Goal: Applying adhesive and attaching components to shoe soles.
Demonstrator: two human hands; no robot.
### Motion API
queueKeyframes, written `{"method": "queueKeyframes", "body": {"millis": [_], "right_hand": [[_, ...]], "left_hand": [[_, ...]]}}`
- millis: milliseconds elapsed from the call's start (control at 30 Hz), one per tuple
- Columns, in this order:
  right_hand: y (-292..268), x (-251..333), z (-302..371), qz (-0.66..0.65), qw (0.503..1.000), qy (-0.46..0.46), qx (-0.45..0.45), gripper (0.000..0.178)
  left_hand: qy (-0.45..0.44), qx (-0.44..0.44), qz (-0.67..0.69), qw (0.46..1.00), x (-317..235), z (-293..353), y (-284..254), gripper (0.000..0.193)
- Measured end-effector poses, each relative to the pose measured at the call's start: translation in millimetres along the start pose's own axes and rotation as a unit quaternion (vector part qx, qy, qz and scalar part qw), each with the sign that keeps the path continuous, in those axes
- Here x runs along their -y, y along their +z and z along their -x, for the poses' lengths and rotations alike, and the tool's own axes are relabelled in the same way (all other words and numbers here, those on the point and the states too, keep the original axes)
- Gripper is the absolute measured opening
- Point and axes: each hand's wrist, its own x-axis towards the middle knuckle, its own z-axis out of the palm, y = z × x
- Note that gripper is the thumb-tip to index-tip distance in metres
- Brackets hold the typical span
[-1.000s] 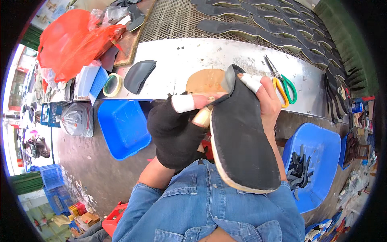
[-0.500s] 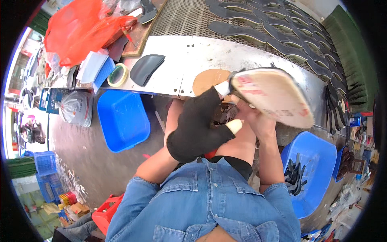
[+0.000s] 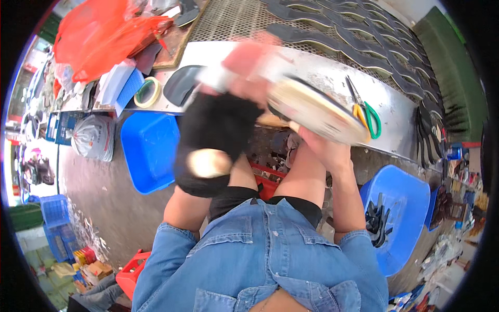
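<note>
My right hand grips a shoe sole by its near side, above the front edge of the bench. The sole is pale underneath with a cream edge and a dark rim, tilted and smeared by motion. To its left, my left hand wears a black fingerless glove; a pale cover shows on the thumb. Its fingers are blurred, and so is a pink-red and white shape at their far side that I cannot make out. Scissors with yellow and green handles lie on the metal bench, right of the sole.
A dark curved piece and a tape roll lie on the bench, left of my gloved hand. Rows of dark soles cover the mesh behind. Blue tubs stand left and right; the right one holds black strips.
My left hand has swung left and up, away from the sole. The sole has shifted left and tilted in my right hand, and the scissors behind it now show.
</note>
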Motion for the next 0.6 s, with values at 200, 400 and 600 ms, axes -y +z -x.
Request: {"method": "queueKeyframes", "body": {"millis": [200,400,600], "right_hand": [[-8,27,-22,0.155,0.981,-0.114,0.008,0.036],[-16,28,-5,-0.227,0.938,-0.014,-0.260,0.045],[27,0,26,-0.692,0.636,0.330,0.088,0.050]], "left_hand": [[0.009,-0.164,-0.109,0.980,55,8,-52,0.044],[0.148,0.071,-0.424,0.891,36,-8,-61,0.039],[0.169,0.138,-0.441,0.871,31,-13,-61,0.037]]}}
